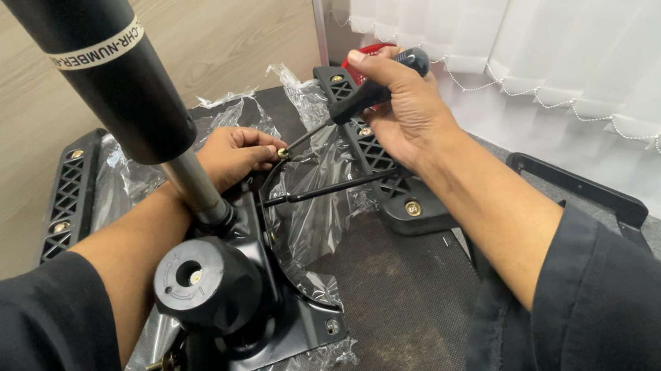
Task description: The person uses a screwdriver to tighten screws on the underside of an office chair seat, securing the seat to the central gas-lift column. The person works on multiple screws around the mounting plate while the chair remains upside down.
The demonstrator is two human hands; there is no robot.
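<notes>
While the right hand (407,106) grips a screwdriver (361,100) w/ black-and-red handle at upper centre, its thin metal shaft angles down-left to a brass-coloured screw (282,153) pinched by the left hand (231,153). Both sit over a black steel chair mechanism plate (280,310) on crinkly clear plastic wrap (317,214). A glossy black gas cylinder (106,71) rises at upper left, partly blocking the left wrist. Ribbed black armrest brackets (370,152) lie either side; white curtain (570,11) at right.
</notes>
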